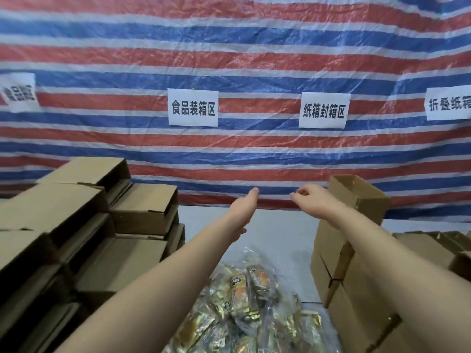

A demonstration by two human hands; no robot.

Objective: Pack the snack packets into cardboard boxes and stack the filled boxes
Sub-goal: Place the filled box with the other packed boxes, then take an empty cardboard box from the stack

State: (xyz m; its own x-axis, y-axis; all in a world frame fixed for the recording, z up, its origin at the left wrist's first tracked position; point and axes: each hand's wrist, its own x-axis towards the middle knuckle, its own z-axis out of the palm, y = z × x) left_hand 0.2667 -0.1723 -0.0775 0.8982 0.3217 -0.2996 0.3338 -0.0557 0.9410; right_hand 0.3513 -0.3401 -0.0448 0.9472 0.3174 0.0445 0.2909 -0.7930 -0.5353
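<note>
Both hands empty, raised over counter. Left hand flat, fingers straight; right hand loosely curled, just beside open box, so right is nearer. Packets lie below, between forearms, near-side of box.

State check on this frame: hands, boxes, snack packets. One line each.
left hand: open, fingers straight, holding nothing
right hand: fingers loosely curled, holding nothing, raised beside the open box
open box: top open, standing on the right stack, contents not visible
left stack of boxes: closed, piled in steps
snack packets: unpacked, heaped in clear plastic on the table
</note>
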